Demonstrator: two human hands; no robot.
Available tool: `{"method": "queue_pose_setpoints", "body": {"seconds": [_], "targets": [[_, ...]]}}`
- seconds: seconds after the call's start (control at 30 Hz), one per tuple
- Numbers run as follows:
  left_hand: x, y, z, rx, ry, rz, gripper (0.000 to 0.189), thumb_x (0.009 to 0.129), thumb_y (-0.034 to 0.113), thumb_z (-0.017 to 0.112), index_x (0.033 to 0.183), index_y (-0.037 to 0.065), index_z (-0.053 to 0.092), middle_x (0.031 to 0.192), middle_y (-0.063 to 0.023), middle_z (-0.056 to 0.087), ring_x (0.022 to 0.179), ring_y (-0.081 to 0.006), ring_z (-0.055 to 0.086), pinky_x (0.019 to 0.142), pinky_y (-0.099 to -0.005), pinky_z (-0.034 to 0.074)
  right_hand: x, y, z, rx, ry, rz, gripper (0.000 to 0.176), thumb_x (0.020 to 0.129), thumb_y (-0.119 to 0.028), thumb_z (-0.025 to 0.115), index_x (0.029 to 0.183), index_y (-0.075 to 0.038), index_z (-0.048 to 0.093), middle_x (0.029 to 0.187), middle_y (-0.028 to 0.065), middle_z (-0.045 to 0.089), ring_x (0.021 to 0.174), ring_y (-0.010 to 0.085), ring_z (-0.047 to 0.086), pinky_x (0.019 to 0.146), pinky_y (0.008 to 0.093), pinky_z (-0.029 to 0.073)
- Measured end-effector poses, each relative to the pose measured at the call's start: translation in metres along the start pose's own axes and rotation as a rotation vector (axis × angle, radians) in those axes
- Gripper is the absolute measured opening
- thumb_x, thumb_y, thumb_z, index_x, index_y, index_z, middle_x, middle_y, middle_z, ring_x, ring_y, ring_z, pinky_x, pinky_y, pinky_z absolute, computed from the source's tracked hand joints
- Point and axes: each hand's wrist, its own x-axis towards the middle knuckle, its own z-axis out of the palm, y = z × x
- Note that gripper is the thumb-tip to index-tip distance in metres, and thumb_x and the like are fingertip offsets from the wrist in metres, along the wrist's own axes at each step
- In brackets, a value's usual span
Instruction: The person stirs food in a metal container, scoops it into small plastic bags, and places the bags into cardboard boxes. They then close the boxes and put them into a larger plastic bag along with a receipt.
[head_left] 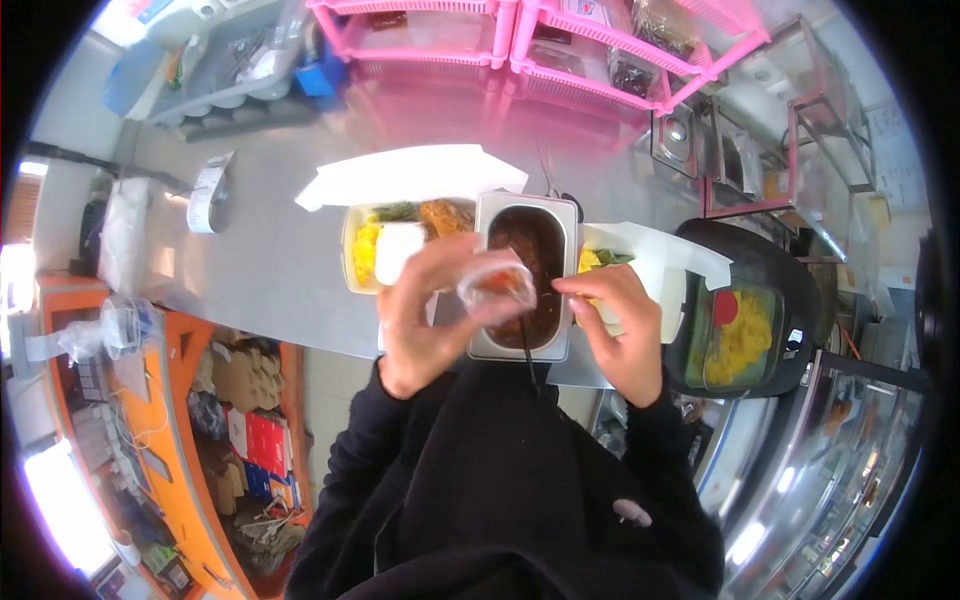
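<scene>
**Holding a clear cup above the metal pan**

Grasps the clear cup in the left hand, between thumb and fingers, over the pan's left part. Shows orange-red inside it or through its wall; cannot tell which. Looks light, thin and flexible, so likely to buckle under a hard squeeze and perhaps slick if wet. Best to take hold around the sides, just below the rim, with gentle pressure.

Bends the right hand at the pan's right side, index tip near thumb tip; cannot tell if pinching anything.

Below, reveals dark brown sauce in the pan and a thin black handle across the near rim. Beside the pan, includes a food box on the left and another food box on the right. Farther out, shows yellow food to the right and pink racks at the far side of the steel table.
</scene>
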Motion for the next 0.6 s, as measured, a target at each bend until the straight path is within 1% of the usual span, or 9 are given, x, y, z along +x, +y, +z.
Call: {"method": "queue_pose_setpoints", "body": {"seconds": [0.03, 0.07, 0.1, 0.13, 0.27, 0.37, 0.47, 0.57, 0.6], "targets": [[0.000, 0.001, 0.004, 0.057, -0.043, 0.045, 0.056, 0.068, 0.001, 0.077, 0.117, -0.002, 0.050, 0.101, -0.0125, 0.066, 0.093, -0.0215, 0.065, 0.082, -0.0309, 0.052, 0.003, -0.004, 0.000, 0.142, 0.006, 0.074, 0.016, 0.084, -0.004, 0.058, 0.099, -0.005, 0.064, 0.095, 0.0073, 0.062, 0.081, 0.0201, 0.056, 0.075, 0.0294, 0.042], [0.003, 0.008, 0.014, -0.031, 0.011, 0.083, 0.053, 0.068, 0.001, 0.077, 0.115, -0.002, 0.052, 0.101, -0.0120, 0.066, 0.095, -0.0222, 0.065, 0.083, -0.0310, 0.051, 0.006, -0.009, 0.002, 0.285, 0.013, 0.146, 0.015, 0.086, -0.006, 0.056, 0.099, -0.004, 0.064, 0.094, 0.0078, 0.061, 0.081, 0.0182, 0.056, 0.075, 0.0281, 0.041], [0.004, 0.010, 0.018, -0.046, 0.007, 0.090, 0.052, 0.069, 0.000, 0.076, 0.115, -0.001, 0.052, 0.102, -0.0120, 0.066, 0.096, -0.0234, 0.065, 0.083, -0.0310, 0.051, 0.009, -0.012, 0.004, 0.429, 0.017, 0.218, 0.014, 0.089, -0.008, 0.055, 0.098, -0.003, 0.064, 0.093, 0.0083, 0.061, 0.081, 0.0164, 0.055, 0.075, 0.0269, 0.041], [0.005, 0.011, 0.019, 0.019, -0.007, 0.117, 0.053, 0.069, -0.001, 0.075, 0.117, -0.001, 0.051, 0.101, -0.0122, 0.066, 0.096, -0.0238, 0.065, 0.083, -0.0309, 0.051, 0.009, -0.007, 0.010, 0.560, 0.026, 0.236, 0.017, 0.093, -0.013, 0.051, 0.096, 0.000, 0.062, 0.090, 0.0061, 0.059, 0.082, 0.0111, 0.054, 0.075, 0.0246, 0.040], [0.011, 0.013, 0.016, 0.150, -0.045, 0.185, 0.054, 0.071, -0.003, 0.072, 0.120, -0.002, 0.049, 0.101, -0.0133, 0.066, 0.095, -0.0244, 0.065, 0.082, -0.0309, 0.051, 0.017, -0.005, 0.006, 0.827, -0.091, 0.345, 0.015, 0.093, -0.011, 0.051, 0.097, 0.002, 0.057, 0.091, 0.0021, 0.058, 0.086, 0.0090, 0.052, 0.078, 0.0243, 0.041], [0.011, 0.012, 0.014, 0.103, -0.089, 0.113, 0.056, 0.069, -0.005, 0.072, 0.120, -0.001, 0.049, 0.102, -0.0130, 0.066, 0.093, -0.0231, 0.065, 0.081, -0.0307, 0.051, 0.018, -0.006, 0.012, 0.948, -0.052, 0.314, 0.011, 0.091, -0.008, 0.053, 0.097, 0.000, 0.058, 0.091, 0.0028, 0.058, 0.085, 0.0088, 0.052, 0.079, 0.0242, 0.041], [0.011, 0.014, 0.014, 0.108, -0.115, -0.003, 0.060, 0.067, -0.005, 0.071, 0.122, 0.001, 0.049, 0.101, -0.0108, 0.066, 0.091, -0.0222, 0.066, 0.079, -0.0299, 0.051, 0.018, -0.005, 0.012, 1.025, -0.062, 0.332, 0.008, 0.088, -0.004, 0.056, 0.095, 0.000, 0.058, 0.088, 0.0022, 0.059, 0.080, 0.0094, 0.054, 0.076, 0.0234, 0.042], [0.013, 0.016, 0.015, 0.124, -0.137, 0.014, 0.062, 0.067, -0.006, 0.070, 0.124, 0.005, 0.048, 0.099, -0.0087, 0.067, 0.089, -0.0203, 0.066, 0.075, -0.0284, 0.052, 0.020, -0.009, 0.012, 0.975, -0.065, 0.397, 0.008, 0.083, 0.000, 0.061, 0.091, -0.001, 0.060, 0.082, 0.0020, 0.060, 0.072, 0.0090, 0.055, 0.069, 0.0228, 0.044], [0.014, 0.017, 0.015, 0.175, -0.138, -0.029, 0.060, 0.067, -0.006, 0.069, 0.123, 0.005, 0.050, 0.099, -0.0086, 0.067, 0.089, -0.0199, 0.066, 0.074, -0.0280, 0.053, 0.020, -0.009, 0.015, 0.775, 0.035, 0.319, 0.009, 0.080, 0.001, 0.062, 0.089, -0.001, 0.060, 0.080, 0.0026, 0.060, 0.070, 0.0092, 0.055, 0.067, 0.0227, 0.044]]}}
